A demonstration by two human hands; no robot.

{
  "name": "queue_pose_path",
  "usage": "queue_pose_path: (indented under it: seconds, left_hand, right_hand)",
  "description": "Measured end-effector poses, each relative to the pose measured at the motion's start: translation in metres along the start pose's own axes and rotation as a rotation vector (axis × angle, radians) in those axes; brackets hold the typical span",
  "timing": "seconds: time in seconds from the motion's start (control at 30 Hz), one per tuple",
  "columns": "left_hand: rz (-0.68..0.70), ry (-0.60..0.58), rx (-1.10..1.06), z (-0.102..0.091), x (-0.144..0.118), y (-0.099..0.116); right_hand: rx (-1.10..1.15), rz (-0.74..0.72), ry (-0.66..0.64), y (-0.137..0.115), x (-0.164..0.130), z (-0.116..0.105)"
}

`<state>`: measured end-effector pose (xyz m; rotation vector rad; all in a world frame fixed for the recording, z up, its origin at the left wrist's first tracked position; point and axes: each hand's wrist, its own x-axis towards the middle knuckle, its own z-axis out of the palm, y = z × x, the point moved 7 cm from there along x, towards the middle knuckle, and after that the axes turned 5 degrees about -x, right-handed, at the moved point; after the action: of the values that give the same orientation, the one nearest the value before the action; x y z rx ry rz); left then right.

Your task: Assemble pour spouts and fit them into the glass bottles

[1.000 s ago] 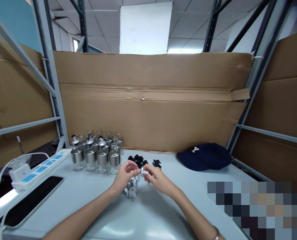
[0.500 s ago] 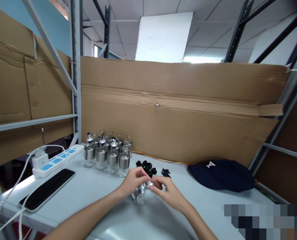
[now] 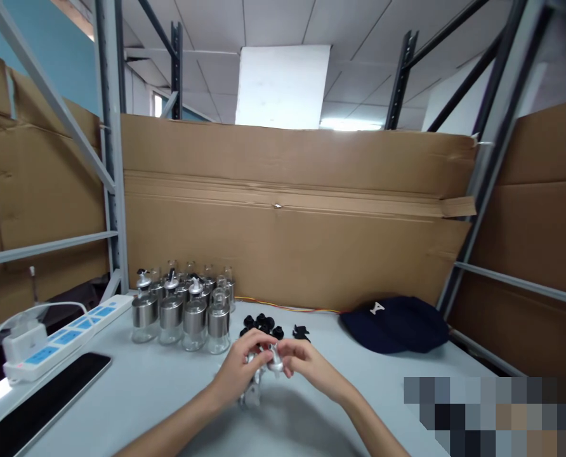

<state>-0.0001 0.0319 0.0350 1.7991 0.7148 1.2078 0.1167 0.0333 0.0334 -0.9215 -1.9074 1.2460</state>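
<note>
My left hand (image 3: 238, 371) and right hand (image 3: 306, 367) meet over the table (image 3: 135, 393), just in front of me. Both are curled nearly closed, fingertips pinched together on a small silver cap (image 3: 274, 363) held between them. My left thumb and forefinger grip it from the left, my right fingertips from the right. It sits in the air just above the table, a little way short of the black parts.

Below my left hand a small silver-topped bottle (image 3: 250, 393) lies on the table, partly hidden by my fingers. I cannot tell whether my hand touches it.

Behind my hands lies a heap of black caps (image 3: 263, 324), and just right of it a few black bits (image 3: 301, 332) set apart. To the left of those stands a cluster of jars (image 3: 183, 304), glass with silver bands, upright and packed close in rows.

At far left a white power strip (image 3: 68, 330) runs along the table edge with a charger (image 3: 23, 335) plugged in. A dark phone (image 3: 40, 406) lies flat in front of it. To the right a navy hat (image 3: 394, 324) rests near the cardboard wall (image 3: 287, 216) that backs the table. Grey rack posts (image 3: 109, 158) rise on either side.
</note>
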Motion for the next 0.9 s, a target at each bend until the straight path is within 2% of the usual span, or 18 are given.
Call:
queue_pose_path:
  seconds: [0.13,0.3,0.43,0.57,0.73,0.9]
  left_hand:
    - [0.053,-0.012,0.017,0.002,-0.001,0.001]
    - [-0.049,0.036,-0.008,-0.003,0.0,-0.008]
    - [-0.082,0.101,-0.034,-0.006,-0.001,-0.008]
    - [-0.148,0.052,-0.133,0.001,-0.001,-0.013]
    - [-0.154,-0.015,-0.245,0.01,-0.003,-0.014]
    - [-0.184,-0.01,-0.224,0.011,-0.004,-0.013]
  right_hand:
    - [0.026,-0.015,-0.034,0.002,0.0,0.004]
    - [0.014,-0.024,0.016,0.004,0.002,0.005]
    - [-0.031,-0.017,0.113,0.003,0.002,-0.001]
    - [0.058,-0.055,0.146,-0.002,0.001,-0.007]
    - [0.046,0.021,0.08,0.004,0.002,-0.003]
    - [0.052,-0.003,0.085,0.003,0.0,-0.003]
